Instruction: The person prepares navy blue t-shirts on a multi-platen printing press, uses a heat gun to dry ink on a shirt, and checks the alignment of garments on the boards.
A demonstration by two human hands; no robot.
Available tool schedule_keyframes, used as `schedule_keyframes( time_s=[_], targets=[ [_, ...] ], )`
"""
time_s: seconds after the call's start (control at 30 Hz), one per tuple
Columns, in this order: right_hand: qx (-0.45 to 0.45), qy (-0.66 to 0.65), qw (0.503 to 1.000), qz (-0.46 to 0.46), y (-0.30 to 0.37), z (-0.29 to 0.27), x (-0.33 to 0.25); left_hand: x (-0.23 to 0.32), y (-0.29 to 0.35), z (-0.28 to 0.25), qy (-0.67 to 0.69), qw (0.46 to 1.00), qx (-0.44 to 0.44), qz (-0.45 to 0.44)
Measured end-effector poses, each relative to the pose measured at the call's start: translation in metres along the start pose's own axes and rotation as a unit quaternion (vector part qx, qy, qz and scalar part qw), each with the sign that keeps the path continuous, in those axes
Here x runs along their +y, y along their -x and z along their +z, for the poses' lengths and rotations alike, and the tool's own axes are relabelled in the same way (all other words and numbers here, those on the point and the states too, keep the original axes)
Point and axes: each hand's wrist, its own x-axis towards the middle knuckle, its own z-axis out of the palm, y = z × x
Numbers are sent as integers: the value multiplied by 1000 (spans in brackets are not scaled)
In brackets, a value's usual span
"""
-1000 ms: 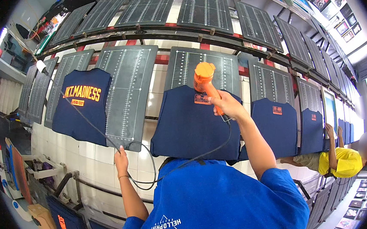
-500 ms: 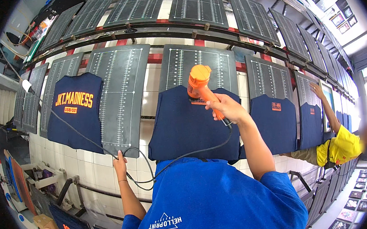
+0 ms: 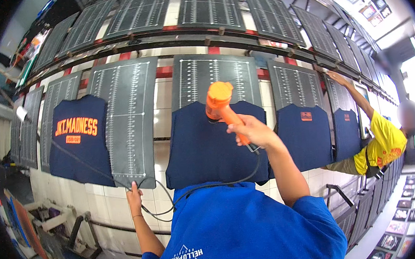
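Observation:
My right hand [image 3: 257, 131] grips the handle of an orange heat gun [image 3: 220, 99]. Its nozzle points down, close above the upper part of a dark navy shirt [image 3: 204, 154] spread on a black printing board [image 3: 215, 73] in front of me. Whether the nozzle touches the cloth cannot be told, and the gun hides the spot beneath it. From the handle a black cable [image 3: 221, 183] loops left across my front. My left hand [image 3: 135, 198] pinches that cable near the bottom edge of a bare black board [image 3: 128, 121].
At left, a navy shirt [image 3: 79, 159] with orange print lies on a board. More navy shirts [image 3: 305, 139] with small orange prints continue to the right. A person in yellow [image 3: 383, 137] reaches over the boards there. Dark metal rails [image 3: 113, 48] and another row of boards [image 3: 210, 7] run behind.
The view has shifted, moving the boards leftward in it. The heat gun has shifted slightly toward me over the shirt. The other person's arm reaches farther up. My left hand still holds the cable.

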Motion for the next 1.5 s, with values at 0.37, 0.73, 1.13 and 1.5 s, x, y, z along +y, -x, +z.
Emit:
schedule_keyframes(
  time_s=[0.37,0.73,1.13,1.5],
  targets=[
    [-4,-5,999,-39,-1,-4,3,-18,-8,8,29,999,17,2],
    [49,-17,997,-54,4,5,9,-21,-9,1,13,1000,-2,-8],
    [81,-34,995,-42,11,-1,13,-8,-3,4,13,1000,10,-11],
    [83,-25,996,-7,18,-9,18,-9,-3,2,-6,1000,8,-7]
  ],
)
